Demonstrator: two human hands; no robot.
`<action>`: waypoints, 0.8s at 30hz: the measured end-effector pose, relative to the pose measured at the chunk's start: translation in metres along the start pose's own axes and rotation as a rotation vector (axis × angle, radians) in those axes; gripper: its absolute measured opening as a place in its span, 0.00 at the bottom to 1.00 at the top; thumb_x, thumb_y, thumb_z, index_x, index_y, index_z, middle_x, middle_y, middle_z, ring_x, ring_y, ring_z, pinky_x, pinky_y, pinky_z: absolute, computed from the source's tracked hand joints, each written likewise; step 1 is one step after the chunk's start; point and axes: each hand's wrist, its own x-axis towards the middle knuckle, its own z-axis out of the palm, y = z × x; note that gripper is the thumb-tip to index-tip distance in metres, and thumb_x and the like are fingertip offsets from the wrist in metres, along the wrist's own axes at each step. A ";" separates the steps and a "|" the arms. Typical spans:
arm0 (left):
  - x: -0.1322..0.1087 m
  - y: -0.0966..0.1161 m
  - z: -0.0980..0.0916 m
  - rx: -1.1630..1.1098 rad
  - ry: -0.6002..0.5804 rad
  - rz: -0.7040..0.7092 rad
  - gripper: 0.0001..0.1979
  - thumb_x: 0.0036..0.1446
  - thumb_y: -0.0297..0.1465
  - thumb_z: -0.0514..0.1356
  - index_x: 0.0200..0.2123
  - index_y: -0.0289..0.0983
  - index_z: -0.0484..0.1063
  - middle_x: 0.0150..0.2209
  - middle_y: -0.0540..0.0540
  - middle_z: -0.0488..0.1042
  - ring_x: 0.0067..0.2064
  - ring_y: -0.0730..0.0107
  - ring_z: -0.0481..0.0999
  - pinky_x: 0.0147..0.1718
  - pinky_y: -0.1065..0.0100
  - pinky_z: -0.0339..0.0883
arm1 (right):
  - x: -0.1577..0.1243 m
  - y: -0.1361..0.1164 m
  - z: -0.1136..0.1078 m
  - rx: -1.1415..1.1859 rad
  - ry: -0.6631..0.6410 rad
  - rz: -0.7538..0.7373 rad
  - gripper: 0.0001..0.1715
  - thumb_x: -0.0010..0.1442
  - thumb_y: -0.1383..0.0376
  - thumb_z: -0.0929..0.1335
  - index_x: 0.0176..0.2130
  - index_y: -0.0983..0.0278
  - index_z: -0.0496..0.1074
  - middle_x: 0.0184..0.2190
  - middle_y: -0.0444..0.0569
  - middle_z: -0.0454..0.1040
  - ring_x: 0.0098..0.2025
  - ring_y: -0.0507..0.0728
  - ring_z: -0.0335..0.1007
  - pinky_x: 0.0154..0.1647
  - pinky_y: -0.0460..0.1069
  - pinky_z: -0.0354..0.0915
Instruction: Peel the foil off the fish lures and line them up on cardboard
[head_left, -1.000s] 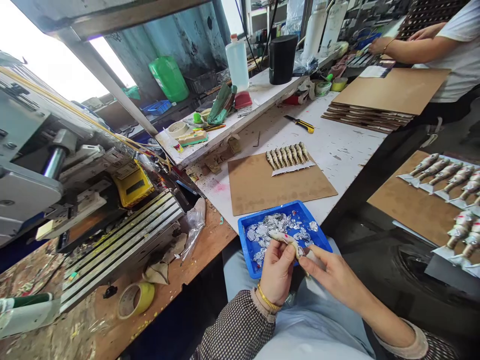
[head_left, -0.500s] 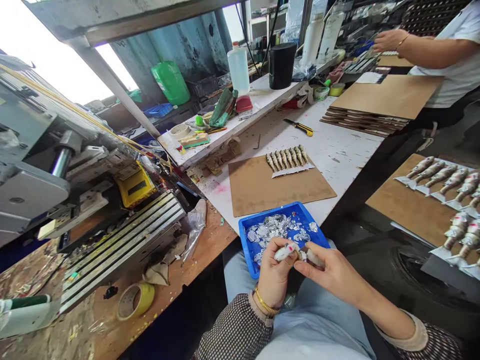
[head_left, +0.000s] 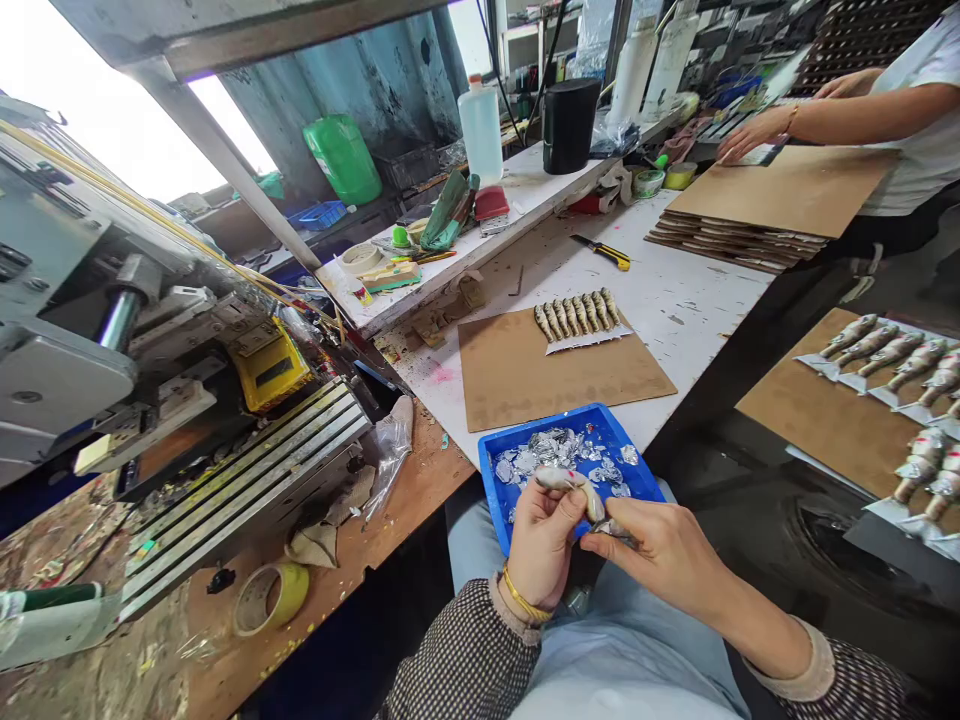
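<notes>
A small pale fish-shaped lure with a red spot is pinched between the thumb and fingers of my left hand. My right hand is closed on the lure's other end, which curves down between the two hands; fingers partly hide it. Just beyond and below them lies a blue tray with scraps of silver foil. On a brown board past the tray, several similar fish lures stand in a row along a white strip.
A yellow-black utility knife lies on the white table. Stacked brown boards are at the right, near a co-worker's hands. More fish lures sit on a board at far right. Tape and a slotted metal bed are at left.
The lure has turned in my fingers, showing more of its pale side and bent body. The co-worker's hand has lowered toward the stacked boards.
</notes>
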 end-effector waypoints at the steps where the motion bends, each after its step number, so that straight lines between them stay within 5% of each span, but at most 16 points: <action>1: 0.001 0.001 0.000 -0.014 0.005 0.002 0.12 0.54 0.33 0.71 0.36 0.35 0.72 0.32 0.50 0.73 0.32 0.77 0.70 0.35 0.72 0.64 | -0.001 0.001 0.001 0.008 0.016 0.000 0.29 0.66 0.45 0.65 0.25 0.63 0.59 0.20 0.39 0.61 0.22 0.49 0.55 0.26 0.47 0.47; 6: 0.008 0.003 0.000 -0.053 0.047 -0.030 0.12 0.55 0.32 0.70 0.40 0.35 0.73 0.35 0.50 0.75 0.34 0.77 0.74 0.37 0.72 0.69 | 0.001 0.005 -0.008 0.181 0.086 0.092 0.28 0.63 0.41 0.66 0.33 0.62 0.70 0.22 0.40 0.66 0.22 0.49 0.60 0.23 0.45 0.56; 10: 0.017 0.007 -0.006 -0.014 0.100 -0.104 0.15 0.53 0.34 0.71 0.41 0.35 0.73 0.35 0.49 0.75 0.33 0.78 0.74 0.34 0.73 0.71 | 0.007 0.015 -0.023 0.300 0.111 0.252 0.26 0.68 0.45 0.62 0.51 0.59 0.74 0.39 0.46 0.79 0.33 0.52 0.73 0.33 0.44 0.67; 15: 0.042 0.033 -0.019 0.151 0.139 -0.177 0.17 0.50 0.36 0.72 0.39 0.36 0.72 0.32 0.51 0.73 0.30 0.77 0.72 0.29 0.74 0.70 | 0.006 0.052 -0.030 0.385 0.023 0.483 0.28 0.66 0.42 0.61 0.46 0.58 0.76 0.30 0.42 0.77 0.33 0.54 0.73 0.34 0.45 0.66; 19: 0.099 0.059 -0.022 0.368 0.102 -0.173 0.16 0.46 0.37 0.72 0.32 0.36 0.71 0.28 0.51 0.72 0.28 0.76 0.71 0.28 0.73 0.70 | 0.010 0.079 -0.030 0.316 -0.075 0.494 0.26 0.65 0.41 0.61 0.43 0.57 0.74 0.34 0.42 0.77 0.35 0.55 0.71 0.36 0.47 0.64; 24: 0.216 0.071 -0.013 0.555 0.123 -0.145 0.12 0.53 0.32 0.69 0.27 0.34 0.70 0.24 0.49 0.72 0.24 0.76 0.69 0.27 0.70 0.68 | 0.024 0.089 -0.027 0.211 -0.143 0.414 0.21 0.67 0.48 0.60 0.39 0.58 0.72 0.38 0.45 0.78 0.39 0.57 0.73 0.39 0.49 0.62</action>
